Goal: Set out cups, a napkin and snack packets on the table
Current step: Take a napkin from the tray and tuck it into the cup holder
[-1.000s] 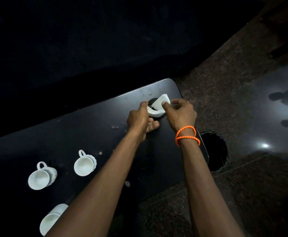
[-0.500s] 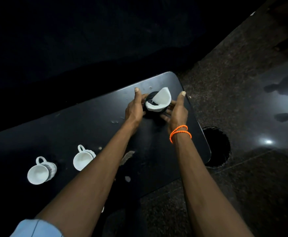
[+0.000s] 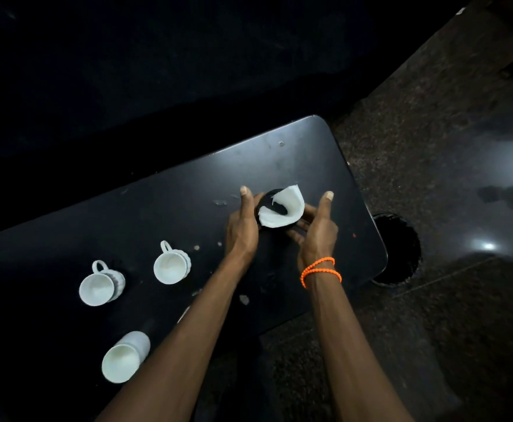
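Now the napkin (image 3: 282, 210) is seen standing curled in a black holder (image 3: 272, 200) near the table's (image 3: 173, 190) far right end, no longer pinched as it was a second ago. Both hands have been drawn off the paper and set to either side: the left hand (image 3: 243, 226) is laid against the holder's left wall with thumb raised, and the right hand (image 3: 317, 229) is cupped round its right side, fingers curled underneath. The holder appears to be steadied or shifted between them; a firm grip cannot be told. The napkin step is judged nearly done. Three white cups (image 3: 171, 266) are already stood at the left. No snack packets are seen, so that part is taken to remain.
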A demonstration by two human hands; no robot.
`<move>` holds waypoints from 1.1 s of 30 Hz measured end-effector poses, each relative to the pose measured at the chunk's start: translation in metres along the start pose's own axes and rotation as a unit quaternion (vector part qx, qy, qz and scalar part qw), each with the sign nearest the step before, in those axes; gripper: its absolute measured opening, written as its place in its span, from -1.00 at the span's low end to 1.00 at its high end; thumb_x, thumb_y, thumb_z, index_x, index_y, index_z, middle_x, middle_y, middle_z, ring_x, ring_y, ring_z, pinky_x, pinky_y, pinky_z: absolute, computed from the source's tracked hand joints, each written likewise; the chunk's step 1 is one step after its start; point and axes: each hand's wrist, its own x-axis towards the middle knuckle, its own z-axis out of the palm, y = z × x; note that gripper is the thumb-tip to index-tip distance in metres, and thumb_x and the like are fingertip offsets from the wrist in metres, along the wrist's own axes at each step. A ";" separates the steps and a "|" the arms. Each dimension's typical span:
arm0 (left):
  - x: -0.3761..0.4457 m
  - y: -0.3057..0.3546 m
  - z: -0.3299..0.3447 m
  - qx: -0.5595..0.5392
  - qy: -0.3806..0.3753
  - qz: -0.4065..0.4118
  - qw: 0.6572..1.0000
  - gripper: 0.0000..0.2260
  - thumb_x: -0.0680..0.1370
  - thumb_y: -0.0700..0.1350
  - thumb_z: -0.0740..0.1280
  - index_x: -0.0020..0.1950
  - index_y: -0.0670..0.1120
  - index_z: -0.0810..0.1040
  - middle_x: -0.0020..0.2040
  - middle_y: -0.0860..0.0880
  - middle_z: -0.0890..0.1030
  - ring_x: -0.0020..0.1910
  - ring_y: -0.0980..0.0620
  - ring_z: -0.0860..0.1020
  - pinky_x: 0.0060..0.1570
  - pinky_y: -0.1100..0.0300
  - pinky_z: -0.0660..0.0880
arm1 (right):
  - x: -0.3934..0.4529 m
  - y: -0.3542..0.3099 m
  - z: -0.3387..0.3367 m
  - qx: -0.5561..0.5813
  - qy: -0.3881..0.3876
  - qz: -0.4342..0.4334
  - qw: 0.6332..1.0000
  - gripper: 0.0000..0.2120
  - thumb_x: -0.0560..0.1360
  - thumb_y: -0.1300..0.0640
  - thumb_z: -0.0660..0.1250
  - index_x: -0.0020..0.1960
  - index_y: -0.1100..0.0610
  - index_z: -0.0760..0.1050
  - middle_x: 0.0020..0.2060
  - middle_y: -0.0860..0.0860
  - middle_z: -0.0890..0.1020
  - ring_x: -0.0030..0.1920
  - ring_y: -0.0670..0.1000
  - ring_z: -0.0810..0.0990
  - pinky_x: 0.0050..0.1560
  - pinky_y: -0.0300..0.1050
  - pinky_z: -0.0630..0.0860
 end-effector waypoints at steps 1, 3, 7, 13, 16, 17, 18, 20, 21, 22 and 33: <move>-0.005 -0.006 -0.004 0.002 0.005 -0.009 1.000 -0.28 0.42 0.61 -0.05 0.20 0.29 0.71 0.22 0.05 0.74 0.30 -0.03 0.65 0.41 -0.14 0.51 | -0.006 0.007 -0.002 0.004 0.002 0.002 1.000 -0.34 0.51 -0.43 0.15 -0.17 0.10 0.73 -0.20 0.01 0.79 -0.20 -0.03 0.77 -0.24 -0.07 0.63; -0.016 -0.016 -0.013 0.018 0.013 -0.029 0.999 -0.20 0.39 0.63 -0.06 0.29 0.23 0.66 0.31 0.02 0.70 0.36 -0.07 0.61 0.45 -0.16 0.46 | -0.017 0.020 -0.006 0.012 0.004 0.007 1.000 -0.34 0.51 -0.42 0.16 -0.21 0.09 0.74 -0.20 0.02 0.79 -0.20 -0.02 0.77 -0.24 -0.07 0.64; -0.037 -0.034 -0.030 0.057 0.027 -0.029 0.998 -0.23 0.45 0.59 -0.11 0.31 0.24 0.64 0.35 0.05 0.67 0.40 -0.05 0.59 0.51 -0.12 0.40 | -0.038 0.045 -0.015 0.026 0.006 0.030 0.999 -0.35 0.53 -0.40 0.16 -0.25 0.10 0.74 -0.24 0.03 0.78 -0.27 -0.04 0.77 -0.24 -0.06 0.62; -0.054 -0.056 -0.050 0.063 0.037 -0.057 0.996 -0.27 0.43 0.59 -0.10 0.23 0.29 0.66 0.34 0.07 0.67 0.40 -0.06 0.58 0.52 -0.11 0.38 | -0.062 0.072 -0.019 0.011 0.007 0.052 0.999 -0.34 0.52 -0.42 0.15 -0.18 0.10 0.75 -0.20 0.00 0.79 -0.24 -0.06 0.77 -0.25 -0.09 0.62; -0.059 -0.063 -0.058 0.051 0.033 -0.060 0.996 -0.37 0.43 0.60 -0.08 0.07 0.41 0.68 0.36 0.08 0.66 0.41 -0.04 0.57 0.52 -0.11 0.38 | -0.070 0.081 -0.022 0.003 0.008 0.052 0.999 -0.32 0.52 -0.42 0.15 -0.09 0.13 0.75 -0.16 0.02 0.79 -0.18 -0.04 0.78 -0.20 -0.06 0.63; -0.062 -0.065 -0.060 0.050 0.032 -0.059 0.996 -0.43 0.44 0.61 -0.08 0.00 0.47 0.66 0.38 0.10 0.65 0.41 -0.02 0.57 0.51 -0.11 0.39 | -0.073 0.084 -0.023 0.001 0.009 0.053 0.999 -0.32 0.53 -0.42 0.15 -0.07 0.14 0.74 -0.16 0.02 0.79 -0.17 -0.03 0.78 -0.19 -0.05 0.63; -0.064 -0.067 -0.061 0.051 0.032 -0.058 0.996 -0.47 0.44 0.60 -0.08 -0.03 0.51 0.64 0.39 0.11 0.63 0.41 -0.01 0.57 0.51 -0.11 0.40 | -0.076 0.087 -0.024 0.001 0.012 0.054 0.998 -0.32 0.53 -0.42 0.14 -0.06 0.15 0.74 -0.15 0.03 0.79 -0.17 -0.02 0.78 -0.19 -0.04 0.63; -0.069 -0.072 -0.065 0.054 0.032 -0.061 0.996 -0.49 0.46 0.60 -0.08 -0.04 0.53 0.63 0.35 0.13 0.66 0.37 0.00 0.59 0.49 -0.10 0.43 | -0.081 0.092 -0.027 0.000 0.018 0.055 0.998 -0.32 0.54 -0.41 0.14 -0.06 0.15 0.74 -0.16 0.03 0.79 -0.17 -0.02 0.78 -0.19 -0.05 0.63; -0.071 -0.075 -0.067 0.052 0.032 -0.064 0.996 -0.49 0.46 0.60 -0.07 -0.03 0.53 0.64 0.32 0.13 0.68 0.35 0.01 0.61 0.48 -0.09 0.44 | -0.084 0.095 -0.028 0.000 0.019 0.055 0.998 -0.32 0.54 -0.41 0.14 -0.06 0.15 0.74 -0.16 0.03 0.79 -0.18 -0.03 0.78 -0.21 -0.07 0.63; -0.073 -0.077 -0.069 0.049 0.031 -0.066 0.996 -0.48 0.45 0.60 -0.06 -0.01 0.51 0.64 0.30 0.13 0.69 0.34 0.02 0.62 0.47 -0.08 0.44 | -0.086 0.097 -0.029 0.002 0.020 0.055 0.998 -0.32 0.54 -0.41 0.15 -0.07 0.15 0.74 -0.17 0.03 0.79 -0.18 -0.04 0.77 -0.23 -0.08 0.63; -0.082 -0.078 -0.079 0.023 -0.010 -0.054 0.998 -0.48 0.49 0.56 0.01 0.10 0.40 0.66 0.38 0.13 0.64 0.39 0.08 0.58 0.50 -0.06 0.42 | -0.094 0.108 -0.032 -0.050 0.056 0.011 0.997 -0.31 0.57 -0.42 0.08 0.04 0.13 0.72 -0.08 0.02 0.78 -0.03 0.03 0.76 -0.07 -0.03 0.64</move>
